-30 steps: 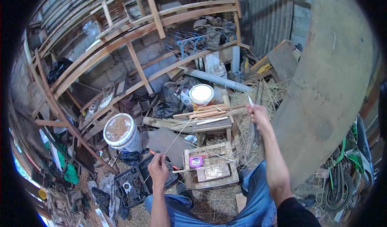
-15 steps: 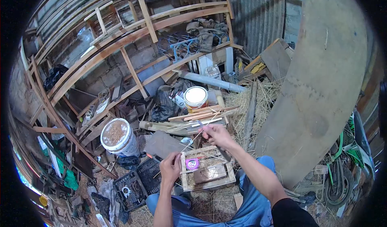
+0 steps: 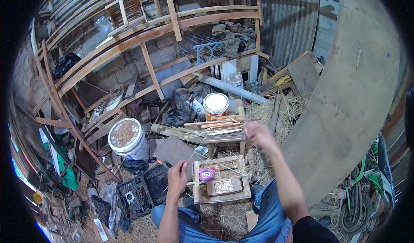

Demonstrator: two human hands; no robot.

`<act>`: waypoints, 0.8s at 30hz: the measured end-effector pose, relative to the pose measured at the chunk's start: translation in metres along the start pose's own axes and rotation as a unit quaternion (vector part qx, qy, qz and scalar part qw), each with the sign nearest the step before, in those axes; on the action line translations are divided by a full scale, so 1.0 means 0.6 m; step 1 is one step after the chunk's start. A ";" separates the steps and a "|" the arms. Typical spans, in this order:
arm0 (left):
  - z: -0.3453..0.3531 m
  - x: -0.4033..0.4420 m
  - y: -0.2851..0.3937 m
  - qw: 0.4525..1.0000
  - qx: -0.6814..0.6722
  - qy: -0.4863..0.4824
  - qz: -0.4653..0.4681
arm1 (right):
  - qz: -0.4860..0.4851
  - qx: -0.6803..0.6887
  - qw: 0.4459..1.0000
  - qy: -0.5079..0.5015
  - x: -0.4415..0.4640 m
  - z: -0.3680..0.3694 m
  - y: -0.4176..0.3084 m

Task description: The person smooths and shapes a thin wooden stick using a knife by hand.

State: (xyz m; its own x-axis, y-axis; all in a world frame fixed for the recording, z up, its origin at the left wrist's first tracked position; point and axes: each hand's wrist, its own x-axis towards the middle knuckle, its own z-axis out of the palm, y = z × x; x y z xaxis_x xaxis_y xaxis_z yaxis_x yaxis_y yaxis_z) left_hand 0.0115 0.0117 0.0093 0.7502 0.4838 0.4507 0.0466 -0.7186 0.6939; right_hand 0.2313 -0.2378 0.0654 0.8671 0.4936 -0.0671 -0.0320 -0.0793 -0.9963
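Note:
My left hand [image 3: 177, 176] is closed around a thin bamboo strip [image 3: 195, 152] that slants up and right from the fingers. My right hand [image 3: 260, 137], smeared by motion, is raised to the right of the strip. It appears closed on a long-handled knife, whose dark handle [image 3: 264, 157] shows faintly below the wrist. Between my knees stands a low slatted wooden frame [image 3: 197, 195]. On it are a round pink object [image 3: 206, 174] and a wooden block [image 3: 225, 186]; light strips lie across its slats.
Beyond the frame, cut wooden sticks [image 3: 222, 124] lie on a small bench [image 3: 224, 138]. A lidded paint bucket [image 3: 216, 104] stands behind them. A white bucket of shavings [image 3: 127, 138] and an open black tool case [image 3: 137, 195] are left. A large board [image 3: 345, 105] leans at right.
My right hand has swung right, away from the strip and my left hand, and is now blurred. The left hand keeps its grip. The view has shifted slightly.

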 end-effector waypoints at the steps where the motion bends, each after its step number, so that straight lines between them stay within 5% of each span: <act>1: 0.010 0.002 0.010 1.000 0.005 0.003 0.017 | 0.011 -0.029 0.997 -0.066 -0.014 0.044 0.000; 3: 0.024 0.002 0.031 1.000 -0.005 -0.024 0.006 | -0.008 0.019 0.977 -0.214 -0.038 0.118 0.019; 5: 0.029 0.002 0.037 0.999 -0.005 -0.052 0.000 | -0.027 0.122 0.965 -0.231 -0.037 0.146 0.031; 9: 0.020 -0.007 0.023 0.998 -0.026 -0.049 -0.004 | 0.019 0.138 0.988 -0.074 0.013 0.082 0.022; 11: 0.009 -0.003 0.025 0.997 0.028 -0.019 0.067 | -0.031 0.110 0.993 0.032 0.024 0.032 0.012; 15: -0.010 -0.008 -0.020 0.999 0.030 0.011 0.018 | -0.084 0.241 0.962 0.096 0.060 -0.054 0.031; 17: -0.009 -0.001 -0.019 0.999 0.038 0.008 0.017 | -0.023 0.138 0.988 0.072 0.038 -0.039 0.032; 19: 0.004 -0.001 -0.013 0.997 0.075 -0.009 0.015 | -0.207 -0.105 0.962 0.144 0.038 0.024 0.052; 20: 0.010 0.003 -0.009 0.994 0.094 -0.005 0.059 | -0.226 -0.194 0.943 0.150 -0.003 0.052 0.009; 24: 0.013 0.023 -0.003 0.986 0.137 -0.008 0.092 | -0.391 -0.261 0.878 0.097 -0.006 0.088 0.040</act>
State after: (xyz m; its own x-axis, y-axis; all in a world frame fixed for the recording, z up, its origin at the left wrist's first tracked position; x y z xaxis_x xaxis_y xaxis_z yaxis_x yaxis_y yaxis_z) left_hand 0.0269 0.0161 0.0099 0.7723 0.3265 0.5449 0.0834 -0.9025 0.4226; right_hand 0.2012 -0.1956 0.0391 0.5926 0.4218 0.6862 0.7981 -0.1923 -0.5710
